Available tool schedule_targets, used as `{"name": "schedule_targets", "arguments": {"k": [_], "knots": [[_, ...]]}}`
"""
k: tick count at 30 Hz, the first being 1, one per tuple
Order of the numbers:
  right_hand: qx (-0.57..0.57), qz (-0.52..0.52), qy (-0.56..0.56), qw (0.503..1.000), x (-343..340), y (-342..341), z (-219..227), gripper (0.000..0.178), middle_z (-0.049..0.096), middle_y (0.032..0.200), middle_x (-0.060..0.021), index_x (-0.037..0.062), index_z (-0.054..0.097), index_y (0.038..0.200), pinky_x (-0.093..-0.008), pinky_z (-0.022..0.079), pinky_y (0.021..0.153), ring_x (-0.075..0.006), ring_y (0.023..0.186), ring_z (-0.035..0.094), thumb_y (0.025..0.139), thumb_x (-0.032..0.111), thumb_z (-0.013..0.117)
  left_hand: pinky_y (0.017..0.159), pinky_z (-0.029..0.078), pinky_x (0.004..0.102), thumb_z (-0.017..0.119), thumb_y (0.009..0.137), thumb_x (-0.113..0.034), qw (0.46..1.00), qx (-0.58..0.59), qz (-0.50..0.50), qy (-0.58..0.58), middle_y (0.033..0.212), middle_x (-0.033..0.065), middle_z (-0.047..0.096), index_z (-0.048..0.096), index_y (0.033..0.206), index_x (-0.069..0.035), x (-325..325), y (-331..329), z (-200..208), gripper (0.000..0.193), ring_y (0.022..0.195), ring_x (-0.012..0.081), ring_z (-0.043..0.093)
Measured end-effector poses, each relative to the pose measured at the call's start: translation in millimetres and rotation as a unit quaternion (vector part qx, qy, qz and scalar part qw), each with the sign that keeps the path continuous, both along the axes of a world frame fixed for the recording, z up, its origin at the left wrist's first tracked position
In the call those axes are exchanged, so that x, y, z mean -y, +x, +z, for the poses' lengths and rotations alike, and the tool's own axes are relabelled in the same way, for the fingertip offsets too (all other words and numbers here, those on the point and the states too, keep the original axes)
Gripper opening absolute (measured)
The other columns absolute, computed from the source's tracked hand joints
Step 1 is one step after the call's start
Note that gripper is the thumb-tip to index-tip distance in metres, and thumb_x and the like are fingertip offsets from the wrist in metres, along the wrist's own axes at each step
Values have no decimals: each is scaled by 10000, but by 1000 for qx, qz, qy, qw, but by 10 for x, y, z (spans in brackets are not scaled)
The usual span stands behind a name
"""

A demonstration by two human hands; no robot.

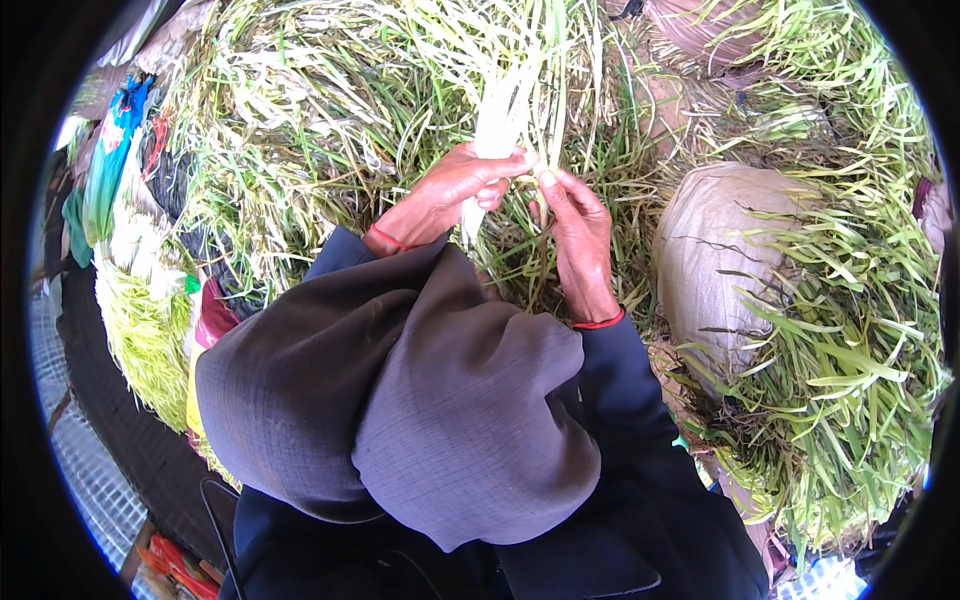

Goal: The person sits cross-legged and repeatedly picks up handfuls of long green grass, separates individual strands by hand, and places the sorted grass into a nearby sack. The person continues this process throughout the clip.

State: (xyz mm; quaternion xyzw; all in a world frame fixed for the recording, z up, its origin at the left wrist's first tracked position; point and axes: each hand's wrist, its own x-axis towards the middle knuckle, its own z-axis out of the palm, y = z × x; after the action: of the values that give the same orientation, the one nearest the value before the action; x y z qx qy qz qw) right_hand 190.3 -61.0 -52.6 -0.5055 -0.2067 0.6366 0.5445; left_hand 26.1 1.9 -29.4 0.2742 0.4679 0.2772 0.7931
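Observation:
A small bunch of long leafy stalks (500,115), much like garlic chives, is in my left hand (445,192). Its stems look bright white, and pale ends stick out below the palm. My right hand (582,228) is beside it on the right, with thumb and forefinger pinched on a thin pale stalk (558,110). The two hands' fingertips meet or nearly meet around this stalk, so the exact contact is hard to make out. Both hands are above a large heap of loose green leaves and stalks (330,110).
On the right, more cut greens (840,400) lie against a pale cloth-covered mound (715,250). Yellow-green bundles (145,340) and a blue-and-green plastic bag (115,160) are at the left. Dark grey cloth (480,420) covers my lap. A red bag (180,568) lies lower left.

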Motion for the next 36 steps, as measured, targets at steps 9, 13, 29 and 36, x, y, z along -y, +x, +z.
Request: {"name": "schedule_targets", "arguments": {"k": [9,13,29,36], "knots": [[-67,25,24,997,-3,107,-32,178,677,1056,-34,52,667,1124,-320,542,785,-120,937,626,960,109,627,439,281,214,745,877,-187,1000,-29,11,7,592,-68,447,597,1059,-30,8,6,3,282,467,32,358],[-53,94,10,994,-11,170,39,186,669,1038,-6,71,657,1134,-324,510,801,-95,928,603,975,158,615,439,280,211,742,881,-200,999,-35,3,20,594,-68,452,604,1045,-33,12,1,31,271,469,30,361],[36,136,-50,989,-79,217,134,229,662,999,26,104,647,1127,-295,480,778,-81,867,596,978,274,616,447,295,202,748,883,-212,999,-10,-12,30,659,-73,466,610,1023,-38,32,9,59,263,503,19,374],[96,175,-12,980,-238,191,105,155,579,838,75,139,668,975,-219,435,712,-25,745,513,947,292,664,459,290,208,752,877,-232,997,-38,-18,61,616,-80,443,620,1005,-34,32,0,98,270,501,24,354]]}}
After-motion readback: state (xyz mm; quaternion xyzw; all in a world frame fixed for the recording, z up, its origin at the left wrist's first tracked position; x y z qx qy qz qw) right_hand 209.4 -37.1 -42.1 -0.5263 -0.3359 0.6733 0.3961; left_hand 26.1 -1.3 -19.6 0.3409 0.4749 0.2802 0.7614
